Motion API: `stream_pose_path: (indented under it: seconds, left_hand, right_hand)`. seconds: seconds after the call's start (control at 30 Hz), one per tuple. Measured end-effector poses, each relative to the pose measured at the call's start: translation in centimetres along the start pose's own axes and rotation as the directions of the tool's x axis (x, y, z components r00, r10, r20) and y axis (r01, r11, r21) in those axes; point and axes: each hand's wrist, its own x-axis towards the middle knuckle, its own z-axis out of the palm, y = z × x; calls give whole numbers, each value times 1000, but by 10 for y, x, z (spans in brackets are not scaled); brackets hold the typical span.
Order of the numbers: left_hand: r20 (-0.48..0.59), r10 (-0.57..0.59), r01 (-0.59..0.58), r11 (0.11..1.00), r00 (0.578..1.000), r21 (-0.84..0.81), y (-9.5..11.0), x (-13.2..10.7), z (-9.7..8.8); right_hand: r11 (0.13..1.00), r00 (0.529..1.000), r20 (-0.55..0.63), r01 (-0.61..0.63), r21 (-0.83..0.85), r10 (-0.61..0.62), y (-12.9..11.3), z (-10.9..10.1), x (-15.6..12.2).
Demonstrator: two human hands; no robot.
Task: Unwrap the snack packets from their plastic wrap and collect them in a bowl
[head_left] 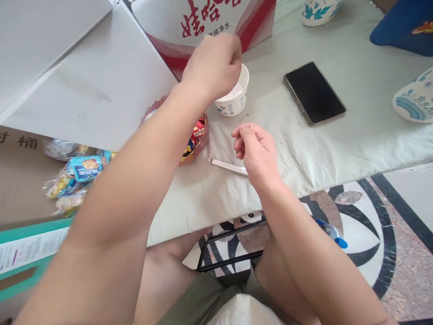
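My left hand (214,63) is closed, its fingers curled down over the white paper cup (232,104) with a blue print. The fingertips are hidden, and so is anything between them. Part of the cup's pale inside shows under the hand. Lower and to the right, my right hand (256,151) has thumb and fingers pinched together; I cannot make out anything in them. A slim white strip (225,165) with a dark tip lies on the pale cloth, one end running behind my right hand. My left forearm partly covers a reddish bowl (203,146) of wrapped sweets.
A phone (315,93) lies to the right, with another paper cup (414,97) beyond it. A white and red carton (260,27) stands behind. Wrapped snacks (86,168) sit in a box at left. The cloth-covered edge runs above my knees.
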Motion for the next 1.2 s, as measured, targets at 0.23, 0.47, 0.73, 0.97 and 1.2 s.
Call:
stream_pose_path:
  seconds: [0.23, 0.47, 0.73, 0.97, 1.2]
  left_hand:
    - [-595, -209, 30, 955, 776, -295, -23, -210, -70]
    - [-748, -445, 466, 860, 492, -205, -111, -342, -73]
    - [-584, -623, 733, 677, 521, -69, -176, -384, -83]
    - [-404, -665, 680, 721, 628, -130, -175, -385, -74]
    - [39, -429, 415, 843, 902, -343, -148, -405, -85]
  right_hand:
    - [948, 971, 35, 239, -212, -237, 15, 17, -29]
    - [638, 737, 444, 670, -381, -509, 47, 56, -71]
    - [561, 660, 609, 731, -388, -440, 62, 97, -82]
    - [543, 651, 649, 734, -408, -393, 74, 117, -85]
    - [510, 814, 342, 566, -648, -469, 61, 74, -73]
